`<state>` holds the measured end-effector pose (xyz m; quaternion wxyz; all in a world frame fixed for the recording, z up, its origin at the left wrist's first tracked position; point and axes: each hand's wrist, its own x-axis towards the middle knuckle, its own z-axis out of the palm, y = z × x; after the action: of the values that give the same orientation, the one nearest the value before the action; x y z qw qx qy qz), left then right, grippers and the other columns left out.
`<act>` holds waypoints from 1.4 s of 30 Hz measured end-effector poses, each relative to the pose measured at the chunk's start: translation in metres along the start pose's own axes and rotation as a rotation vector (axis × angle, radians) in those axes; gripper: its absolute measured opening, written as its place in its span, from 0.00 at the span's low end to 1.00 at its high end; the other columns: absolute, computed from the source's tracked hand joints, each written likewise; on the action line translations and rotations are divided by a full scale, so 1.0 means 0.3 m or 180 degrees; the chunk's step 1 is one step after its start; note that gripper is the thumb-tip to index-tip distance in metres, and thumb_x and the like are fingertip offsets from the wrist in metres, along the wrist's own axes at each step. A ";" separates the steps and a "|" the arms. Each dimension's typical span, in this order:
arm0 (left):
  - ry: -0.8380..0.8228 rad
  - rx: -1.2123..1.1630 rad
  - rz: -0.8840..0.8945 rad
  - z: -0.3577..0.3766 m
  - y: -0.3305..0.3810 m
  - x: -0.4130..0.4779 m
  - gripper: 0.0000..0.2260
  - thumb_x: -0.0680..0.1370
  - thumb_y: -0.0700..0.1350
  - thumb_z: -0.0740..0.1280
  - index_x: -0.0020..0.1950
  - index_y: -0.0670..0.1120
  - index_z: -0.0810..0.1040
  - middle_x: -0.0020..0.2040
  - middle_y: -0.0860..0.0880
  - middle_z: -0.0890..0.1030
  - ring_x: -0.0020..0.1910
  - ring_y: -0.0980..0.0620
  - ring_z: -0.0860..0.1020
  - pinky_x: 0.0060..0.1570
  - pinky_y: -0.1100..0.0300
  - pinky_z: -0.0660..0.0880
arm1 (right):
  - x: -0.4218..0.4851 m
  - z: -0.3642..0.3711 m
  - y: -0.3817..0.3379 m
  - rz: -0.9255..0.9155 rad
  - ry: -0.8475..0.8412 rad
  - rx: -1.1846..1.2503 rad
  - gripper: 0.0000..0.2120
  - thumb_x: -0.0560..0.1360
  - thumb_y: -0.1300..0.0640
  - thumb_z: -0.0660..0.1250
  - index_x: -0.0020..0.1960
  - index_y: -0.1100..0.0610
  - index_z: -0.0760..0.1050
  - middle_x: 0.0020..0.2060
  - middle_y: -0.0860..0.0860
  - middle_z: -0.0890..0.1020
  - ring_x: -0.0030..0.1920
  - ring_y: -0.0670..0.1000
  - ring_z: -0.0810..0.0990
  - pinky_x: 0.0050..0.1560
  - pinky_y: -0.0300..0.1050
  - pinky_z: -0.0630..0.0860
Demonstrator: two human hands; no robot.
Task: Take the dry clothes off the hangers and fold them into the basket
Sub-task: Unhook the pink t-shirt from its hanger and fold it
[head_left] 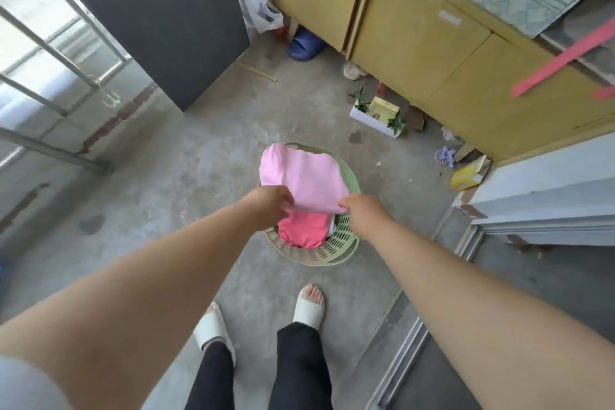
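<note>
A folded light pink garment (301, 176) is held flat over a round pale green laundry basket (336, 248) on the concrete floor. My left hand (271, 201) pinches its near left edge and my right hand (364, 211) pinches its near right corner. Beneath it, inside the basket, lies a darker pink garment (301, 231) with a bit of white cloth beside it. The far half of the basket is hidden by the held garment. A pink hanger (562, 61) shows blurred at the right edge.
A dark board (163, 20) leans at the back left beside metal rails (50, 50). Yellow cabinets (432, 53) run along the right, with a blue slipper (304, 43), a small planter box (377, 113) and litter at their foot. My sandalled feet stand just behind the basket.
</note>
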<state>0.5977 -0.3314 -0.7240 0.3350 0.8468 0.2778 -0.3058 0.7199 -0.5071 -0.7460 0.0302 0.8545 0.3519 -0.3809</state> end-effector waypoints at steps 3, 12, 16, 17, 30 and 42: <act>-0.0750 0.0659 0.0045 0.078 -0.021 -0.007 0.21 0.78 0.45 0.66 0.71 0.47 0.70 0.69 0.46 0.72 0.66 0.47 0.71 0.63 0.60 0.67 | 0.004 0.121 0.028 0.0281 -0.0562 -0.0192 0.21 0.75 0.64 0.58 0.67 0.56 0.74 0.65 0.57 0.76 0.64 0.59 0.75 0.61 0.44 0.72; -0.0494 0.1120 0.0115 -0.075 0.026 -0.067 0.18 0.80 0.45 0.61 0.69 0.44 0.71 0.66 0.45 0.75 0.64 0.45 0.73 0.62 0.56 0.70 | -0.024 -0.057 -0.056 0.0157 -0.0362 0.0008 0.21 0.76 0.66 0.59 0.67 0.56 0.74 0.64 0.57 0.76 0.63 0.57 0.76 0.58 0.43 0.73; -0.0161 0.0820 0.0148 -0.179 0.062 -0.120 0.19 0.79 0.45 0.65 0.70 0.46 0.71 0.66 0.48 0.75 0.64 0.47 0.73 0.63 0.56 0.70 | -0.061 -0.188 -0.163 -0.0030 0.0035 0.0213 0.21 0.77 0.67 0.60 0.68 0.54 0.74 0.65 0.57 0.77 0.60 0.58 0.77 0.55 0.43 0.75; -0.0112 0.0794 0.0161 -0.204 0.071 -0.142 0.19 0.79 0.46 0.65 0.70 0.47 0.71 0.66 0.48 0.75 0.64 0.48 0.73 0.63 0.57 0.70 | -0.080 -0.220 -0.191 -0.0073 0.0118 0.0254 0.21 0.77 0.67 0.60 0.68 0.55 0.74 0.65 0.57 0.77 0.61 0.58 0.77 0.58 0.45 0.75; 0.0298 0.0877 0.0361 -0.562 0.104 -0.472 0.17 0.79 0.49 0.64 0.67 0.49 0.73 0.65 0.50 0.76 0.61 0.49 0.75 0.62 0.57 0.71 | -0.327 -0.617 -0.520 -0.0587 0.0667 0.0210 0.21 0.76 0.63 0.63 0.68 0.52 0.73 0.62 0.54 0.78 0.60 0.56 0.76 0.58 0.44 0.73; 0.1012 0.0871 0.0433 -0.946 0.064 -0.871 0.16 0.78 0.48 0.64 0.65 0.51 0.76 0.63 0.54 0.77 0.61 0.53 0.75 0.63 0.61 0.70 | -0.646 -0.927 -0.880 -0.1306 0.0995 -0.0143 0.13 0.76 0.58 0.65 0.58 0.61 0.79 0.55 0.58 0.81 0.55 0.58 0.79 0.57 0.52 0.77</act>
<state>0.5328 -0.2034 -0.3655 0.1888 0.9388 0.2252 -0.1799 0.6407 -0.3322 -0.3618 -0.0835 0.8128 0.5266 -0.2344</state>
